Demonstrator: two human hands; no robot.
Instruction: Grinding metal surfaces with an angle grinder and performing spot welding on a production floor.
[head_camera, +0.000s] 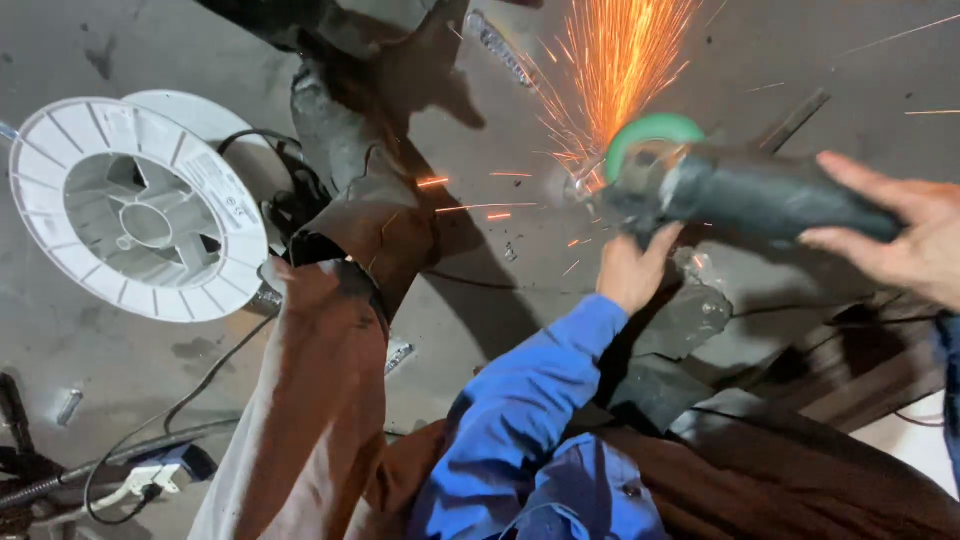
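Grinding dark metal with the grey-bodied angle grinder with green guard (720, 185), right hand (905, 235) grasping its rear body, left hand (632, 270) clenched just beneath its head, orange sparks (615, 60) flying beyond both grips; likely calling next for steady pressure.

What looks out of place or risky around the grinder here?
Both hands are bare: the left hand sits right under the angle grinder head, where sparks spray out, and the right hand grips its body. A white empty wire spool lies tipped on the floor among loose black cables.
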